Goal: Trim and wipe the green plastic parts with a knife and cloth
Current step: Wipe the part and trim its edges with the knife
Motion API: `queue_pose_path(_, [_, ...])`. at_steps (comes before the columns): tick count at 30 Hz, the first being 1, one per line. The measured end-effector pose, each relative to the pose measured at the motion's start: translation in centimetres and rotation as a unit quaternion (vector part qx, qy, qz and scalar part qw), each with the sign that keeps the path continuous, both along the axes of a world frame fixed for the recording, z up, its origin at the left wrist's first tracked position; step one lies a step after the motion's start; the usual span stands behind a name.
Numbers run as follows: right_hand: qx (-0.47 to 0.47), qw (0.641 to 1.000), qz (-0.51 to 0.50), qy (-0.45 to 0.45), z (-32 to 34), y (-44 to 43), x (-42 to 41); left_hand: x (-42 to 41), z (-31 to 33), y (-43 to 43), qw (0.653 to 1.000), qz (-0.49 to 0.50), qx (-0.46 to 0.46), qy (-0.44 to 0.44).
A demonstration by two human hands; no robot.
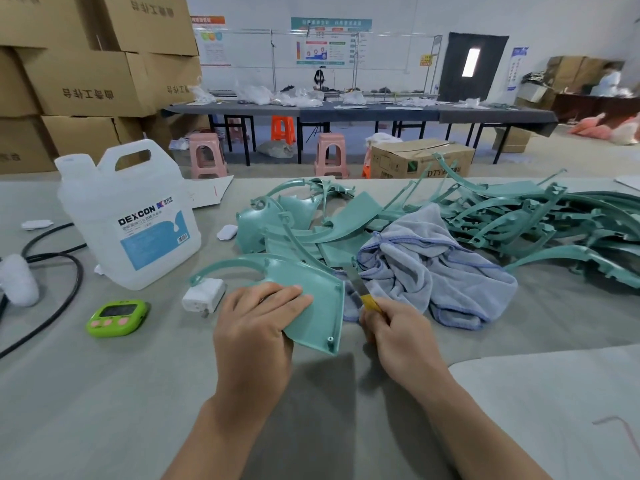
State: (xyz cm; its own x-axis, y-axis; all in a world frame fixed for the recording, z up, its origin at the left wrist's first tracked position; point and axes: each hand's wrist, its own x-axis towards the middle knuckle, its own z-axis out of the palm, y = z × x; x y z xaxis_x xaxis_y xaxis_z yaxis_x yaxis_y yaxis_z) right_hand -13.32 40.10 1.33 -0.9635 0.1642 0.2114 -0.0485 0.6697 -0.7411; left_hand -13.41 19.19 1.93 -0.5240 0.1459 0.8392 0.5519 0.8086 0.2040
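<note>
My left hand (pixel 256 323) grips a green plastic part (pixel 318 306), a flat curved panel with a long thin arc reaching left, held just above the table. My right hand (pixel 394 327) holds a knife (pixel 358 285) by its yellow handle; the metal blade points up and away along the panel's right edge. A crumpled light blue cloth (pixel 436 268) lies just behind the knife. A pile of green plastic parts (pixel 502 216) spreads across the table behind and to the right of the cloth.
A white DEXCON jug (pixel 131 216) stands at the left. A green timer (pixel 117 317), a white adapter (pixel 204 296) and black cable (pixel 65 292) lie near it. Beyond the table's far edge are cardboard boxes (pixel 86 81), stools and other tables.
</note>
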Motion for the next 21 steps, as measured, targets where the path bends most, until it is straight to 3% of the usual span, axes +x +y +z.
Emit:
queue_pose_path(8, [0.02, 0.999, 0.046, 0.011, -0.1, 0.1, 1.4, -0.2, -0.2, -0.1, 1.0, 0.006, 0.01, 0.015])
queue_pose_path(16, [0.026, 0.983, 0.181, -0.011, 1.3, -0.7, 3.9, -0.6, -0.1, -1.4, 0.998, 0.044, 0.028, 0.043])
queue_pose_path(21, [0.084, 0.958, 0.27, -0.043, 2.1, -0.3, 4.0, -0.8, 0.0, -1.8, 0.997, 0.044, 0.033, 0.046])
